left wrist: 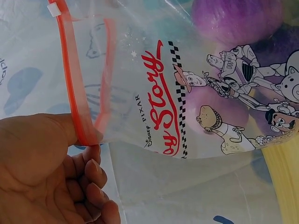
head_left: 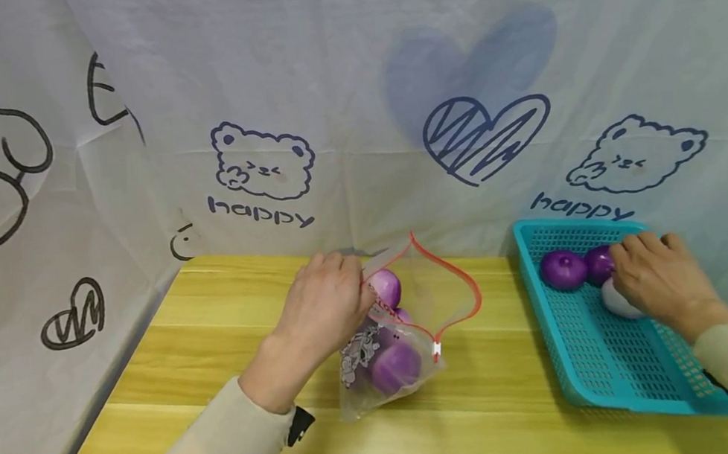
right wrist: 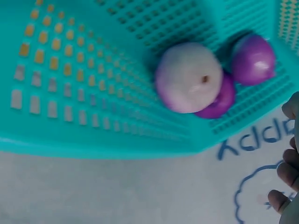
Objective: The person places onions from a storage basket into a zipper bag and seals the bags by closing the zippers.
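My left hand point(head_left: 325, 299) pinches the red zip edge of a clear zip bag point(head_left: 441, 285), between thumb and fingers in the left wrist view. The bag's mouth gapes, and its printed side carries cartoon figures. Several purple onions point(head_left: 396, 367) lie inside it. Over the turquoise basket point(head_left: 558, 362) hovers my right hand point(head_left: 660, 279), with loosely bent fingers and nothing between them in the right wrist view. Below it in the basket are a pale onion point(right wrist: 189, 77) with a purple flank and two glossy purple onions, one at the left point(head_left: 564, 269), another beside it point(head_left: 599, 265).
The basket, with perforated walls, stands at the right of a yellow wood-grain table point(head_left: 491, 400). A white slider point(head_left: 437, 350) sits at the near end of the bag's zip. Behind the table hangs a pale cloth point(head_left: 346, 72) with hearts and bears.
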Motion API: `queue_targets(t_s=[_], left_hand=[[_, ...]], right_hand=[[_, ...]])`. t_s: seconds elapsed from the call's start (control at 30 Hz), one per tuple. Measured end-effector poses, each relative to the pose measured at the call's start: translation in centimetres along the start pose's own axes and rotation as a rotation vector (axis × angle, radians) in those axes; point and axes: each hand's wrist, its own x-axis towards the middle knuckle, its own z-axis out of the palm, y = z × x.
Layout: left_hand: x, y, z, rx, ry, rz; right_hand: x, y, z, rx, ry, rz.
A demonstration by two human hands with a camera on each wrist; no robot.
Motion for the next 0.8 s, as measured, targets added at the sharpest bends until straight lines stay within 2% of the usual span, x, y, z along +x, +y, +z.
queue_targets(t_s=[0.47, 0.8], left_hand=[[0.0, -0.3, 0.0, 0.002, -0.054, -0.02], [-0.1, -0.5, 0.0, 0.011, -0.075, -0.035]], right_hand=[[-2.9, 1.9, 3.9, -0.056, -0.171, -0.078], [-2.9, 2.3, 5.3, -0.092, -0.316, -0.144]])
